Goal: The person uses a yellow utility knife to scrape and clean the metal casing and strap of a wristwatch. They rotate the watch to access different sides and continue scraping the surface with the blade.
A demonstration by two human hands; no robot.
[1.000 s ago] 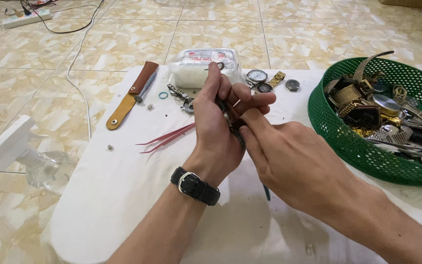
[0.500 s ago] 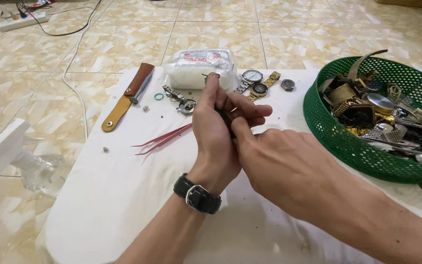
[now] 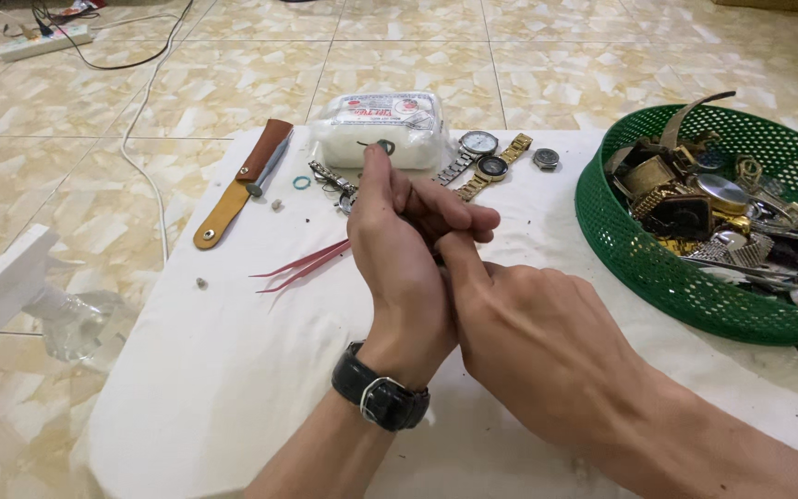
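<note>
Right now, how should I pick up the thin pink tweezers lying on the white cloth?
Pinch the pink tweezers across both arms near the middle, coming from above on their left side. They lie flat with the sharp tips pointing left, and the joined end sits close to the person's left hand, so that side is crowded.

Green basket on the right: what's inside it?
The green basket holds a heap of watches, metal bands and cases, with one strap sticking up. Pieces lower in the heap are covered.

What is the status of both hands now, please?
Left hand and right hand pressed together, closed on something small, hidden. Tweezers lie beside. Nothing blocking.
</note>
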